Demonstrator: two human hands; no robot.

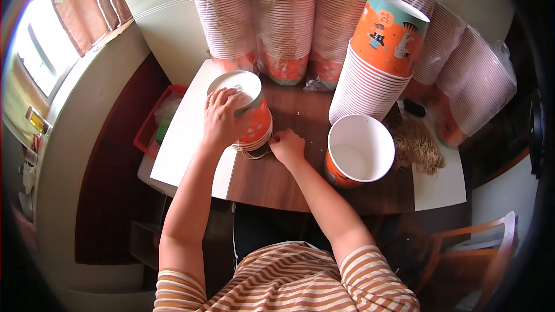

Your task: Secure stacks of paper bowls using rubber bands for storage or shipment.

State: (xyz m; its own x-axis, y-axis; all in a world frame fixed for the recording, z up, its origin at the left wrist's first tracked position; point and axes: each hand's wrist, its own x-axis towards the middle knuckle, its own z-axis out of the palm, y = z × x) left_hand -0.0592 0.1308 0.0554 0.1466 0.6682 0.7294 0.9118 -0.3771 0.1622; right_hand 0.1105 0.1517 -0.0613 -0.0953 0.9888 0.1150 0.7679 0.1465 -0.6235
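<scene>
My left hand (222,117) grips the top of a small stack of upside-down orange paper cups (250,117) on the wooden table (272,182). My right hand (287,145) is closed at the stack's lower rim, pinching a thin brown band (258,154) that runs around the bottom of the cups. To the right, a single orange cup (357,151) stands upright and open, showing its white inside.
A tall leaning stack of orange-and-white cups (378,66) stands behind the open cup. Several wrapped cup stacks (289,17) line the back. A pile of brown bands (419,145) lies at right, a red basket (157,121) at left, a wooden chair (480,242) at lower right.
</scene>
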